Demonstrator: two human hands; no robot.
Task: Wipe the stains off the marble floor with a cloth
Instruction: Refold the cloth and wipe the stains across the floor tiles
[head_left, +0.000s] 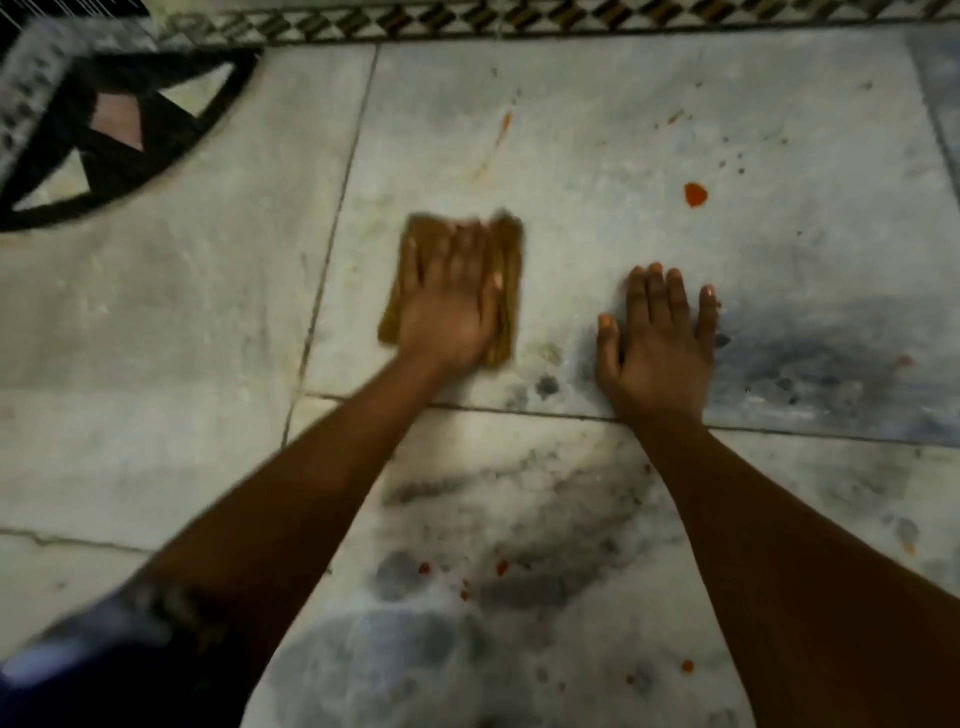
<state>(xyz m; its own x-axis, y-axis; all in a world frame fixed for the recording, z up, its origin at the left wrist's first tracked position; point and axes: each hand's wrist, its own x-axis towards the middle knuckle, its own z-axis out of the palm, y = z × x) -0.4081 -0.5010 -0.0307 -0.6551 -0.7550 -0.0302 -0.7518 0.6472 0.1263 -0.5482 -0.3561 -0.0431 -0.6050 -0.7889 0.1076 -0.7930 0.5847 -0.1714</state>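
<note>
**Cloth pinned flat under the left hand, stains on every side**

Pale marble floor (597, 130) fills the view, cut by dark slab joints and clouded with grey veining. On it the left hand (449, 306) lies palm-down, fingers extended close together, pressing a folded brown cloth (511, 270) flat against the stone; the cloth shows beyond the fingertips and along both sides of the hand. Hand and cloth are motion-blurred.

Just right of that pressing hand, the right hand (657, 348) rests flat on bare marble, fingers spread, holding nothing, its wrist over a slab joint.

Beyond the cloth and slightly right, a thin orange streak (503, 127) marks the slab. Farther right, past the right hand's fingertips, sits a red blob (695, 194) with small dark specks scattered above it. Nearer the person than the cloth, between the forearms, small red spots (501, 567) dot a grey-veined slab. Nothing lies between cloth and streak.

Far left of the cloth, a black inlay with pink and white triangles (117, 122) curves into the floor; a patterned border strip (519, 21) runs along the far edge.
</note>
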